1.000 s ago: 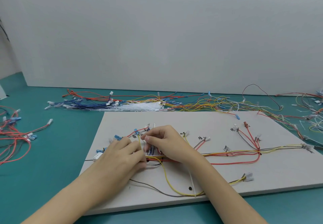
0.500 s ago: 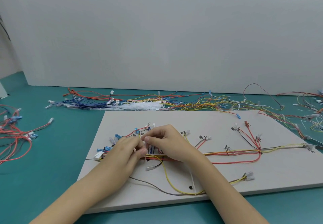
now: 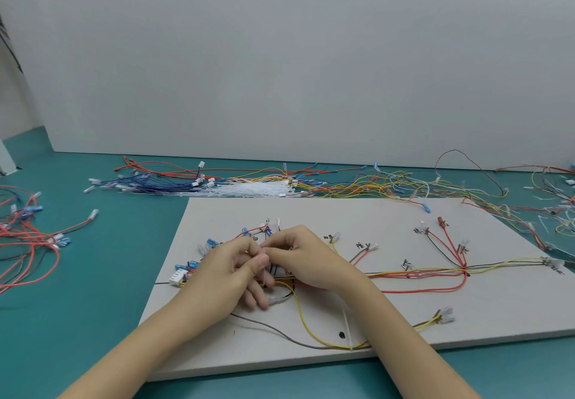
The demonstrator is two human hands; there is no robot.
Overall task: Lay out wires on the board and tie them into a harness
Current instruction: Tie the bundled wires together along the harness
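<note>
While the wires [image 3: 413, 272] lie routed across the board [image 3: 357, 212], the left hand [image 3: 224, 277] and right hand [image 3: 303, 258] meet over the bundle's left end, fingertips pinching the strands together (what sits between them is hidden). The step in hand appears to be tying. Next, the tie must be cinched just beside the pinch without shifting branches fanning rightward.

matt pale board [image 3: 389, 311], plastic-sheathed wires [image 3: 413, 272], smooth teal tabletop [image 3: 93, 299]
</note>
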